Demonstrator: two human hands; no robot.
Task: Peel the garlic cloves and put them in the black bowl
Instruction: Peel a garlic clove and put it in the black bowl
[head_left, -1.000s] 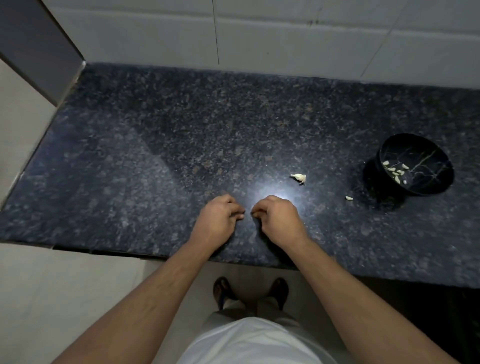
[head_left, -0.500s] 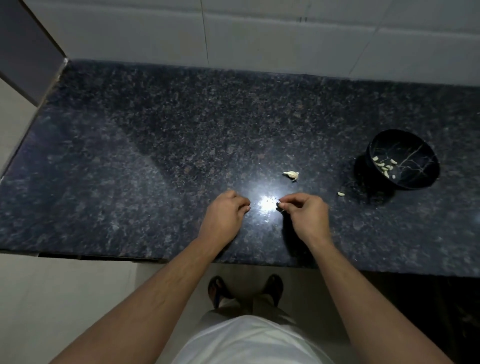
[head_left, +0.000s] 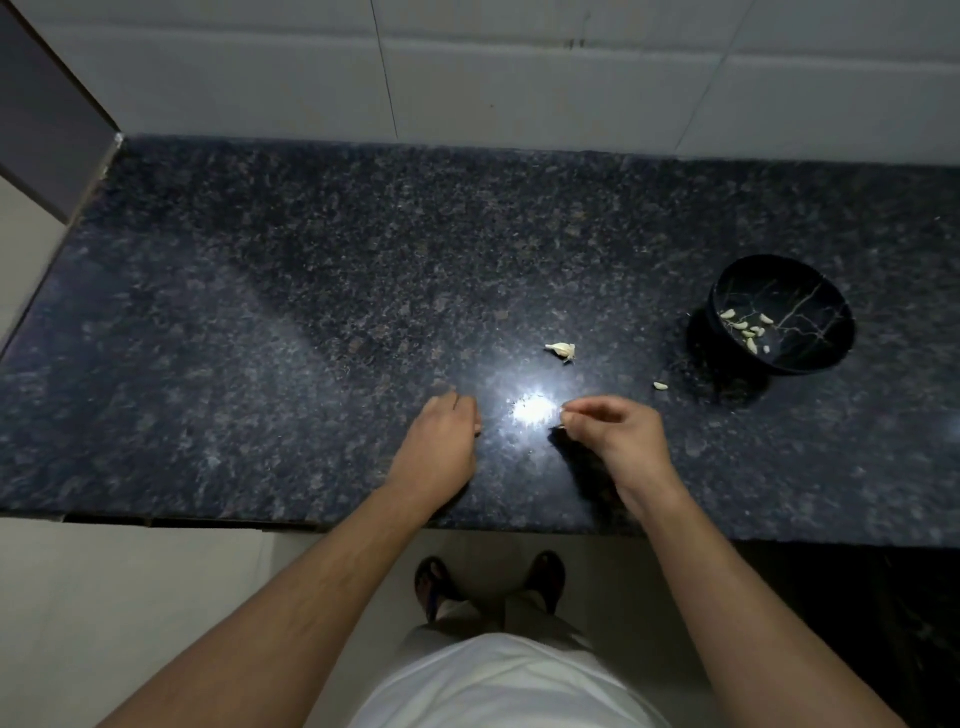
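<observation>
Change: the hands have been drawn apart; the right hand (head_left: 618, 439) has shifted toward the black bowl (head_left: 826, 358).
Head view, right hand: a small pale garlic clove (head_left: 562, 411) is pinched at the fingertips.
Left hand (head_left: 441, 441): fingers curled; contents cannot be told.
Bowl: well right of and beyond the right hand, peeled cloves (head_left: 745, 330) inside.
Technique: the pinch should be kept until the rim is cleared.

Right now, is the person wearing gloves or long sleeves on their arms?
No. The left hand and right hand are bare, with no gloves, and no rings or watch show. Both forearms are uncovered right up to the bottom of the picture, so no sleeves show.
</observation>
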